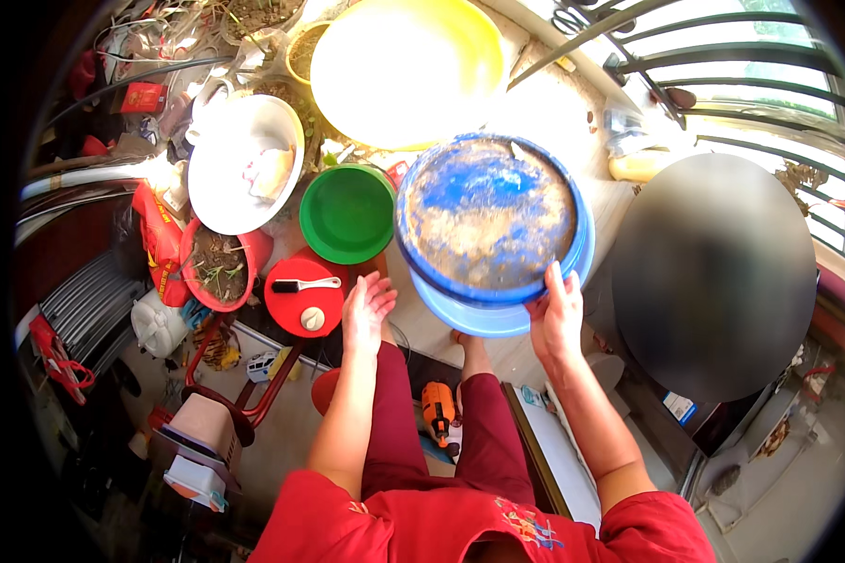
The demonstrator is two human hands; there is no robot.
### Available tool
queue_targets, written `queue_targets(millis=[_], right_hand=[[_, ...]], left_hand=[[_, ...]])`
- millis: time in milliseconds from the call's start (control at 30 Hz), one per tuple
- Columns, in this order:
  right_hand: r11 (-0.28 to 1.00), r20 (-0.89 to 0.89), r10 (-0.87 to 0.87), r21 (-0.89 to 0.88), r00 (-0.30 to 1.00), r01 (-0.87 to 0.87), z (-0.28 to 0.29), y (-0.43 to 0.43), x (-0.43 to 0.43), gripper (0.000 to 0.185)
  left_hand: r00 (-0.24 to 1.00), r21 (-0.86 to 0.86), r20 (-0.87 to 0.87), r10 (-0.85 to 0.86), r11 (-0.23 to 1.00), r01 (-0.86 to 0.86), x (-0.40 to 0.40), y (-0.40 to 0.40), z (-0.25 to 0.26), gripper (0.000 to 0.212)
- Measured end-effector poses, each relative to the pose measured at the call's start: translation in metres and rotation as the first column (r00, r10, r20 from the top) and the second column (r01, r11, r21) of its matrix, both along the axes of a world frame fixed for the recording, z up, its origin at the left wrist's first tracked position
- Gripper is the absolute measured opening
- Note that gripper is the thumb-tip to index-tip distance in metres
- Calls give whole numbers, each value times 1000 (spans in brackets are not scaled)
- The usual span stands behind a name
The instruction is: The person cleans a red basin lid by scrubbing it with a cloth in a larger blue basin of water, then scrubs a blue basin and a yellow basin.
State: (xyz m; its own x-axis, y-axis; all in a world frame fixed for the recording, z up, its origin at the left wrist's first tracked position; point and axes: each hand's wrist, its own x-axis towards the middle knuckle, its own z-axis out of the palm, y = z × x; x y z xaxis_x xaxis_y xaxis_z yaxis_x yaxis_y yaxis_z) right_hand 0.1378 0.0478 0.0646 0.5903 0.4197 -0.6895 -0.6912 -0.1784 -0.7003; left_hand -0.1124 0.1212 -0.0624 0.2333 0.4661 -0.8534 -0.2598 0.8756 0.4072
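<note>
My right hand (558, 313) grips the lower right rim of a round blue plastic piece (489, 211), a lid or an upturned basin bottom; I cannot tell which. Pale dirt and worn patches cover its flat face. Under it and toward me shows a lighter blue basin (458, 317), partly hidden. My left hand (367, 310) holds nothing, palm turned inward and fingers apart, left of the blue piece. Close to that hand are an empty green basin (347, 214) and a red round surface (289, 310) bearing a black-bristled brush (306, 284) and a small cream knob (313, 319).
Beyond stands a large yellow basin (408, 77), glaring with sunlight. A white basin (243, 169) and a red plant pot (260, 243) are at left. An orange power tool (438, 408) lies between my legs. Window bars (732, 53) line the right; a large blur hides part there.
</note>
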Motion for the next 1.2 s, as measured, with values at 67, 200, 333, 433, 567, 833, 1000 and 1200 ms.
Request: queue_targets(millis=[67,200,333,433,567,833,1000,1200], right_hand=[[1000,30,5,-5,1000,-5,-8,34,11,19],[1000,-27,-13,25,1000,14,-41,121,24,25],[991,-176,-85,86,981,101,-107,194,19,19],[984,-224,-135,83,965,157,-145,234,7,20],[987,-208,-100,102,973,123,-185,247,14,25],[985,-315,98,-102,944,-136,-183,245,28,53],[929,-69,285,-226,956,-293,-145,233,20,47],[984,-148,147,-78,978,-159,-142,208,26,31]], left_hand=[[996,54,92,14,998,-19,24,27,11,53],[949,154,316,19,986,-71,71,107,31,61],[964,280,265,-27,959,-50,105,182,26,54],[997,364,57,-46,931,23,113,227,0,32],[971,360,-79,-224,902,237,106,257,-40,17],[945,464,-6,-328,836,293,101,263,-77,17],[962,275,9,-272,926,259,109,263,-48,33],[754,581,-409,-514,491,649,108,264,-51,28]])
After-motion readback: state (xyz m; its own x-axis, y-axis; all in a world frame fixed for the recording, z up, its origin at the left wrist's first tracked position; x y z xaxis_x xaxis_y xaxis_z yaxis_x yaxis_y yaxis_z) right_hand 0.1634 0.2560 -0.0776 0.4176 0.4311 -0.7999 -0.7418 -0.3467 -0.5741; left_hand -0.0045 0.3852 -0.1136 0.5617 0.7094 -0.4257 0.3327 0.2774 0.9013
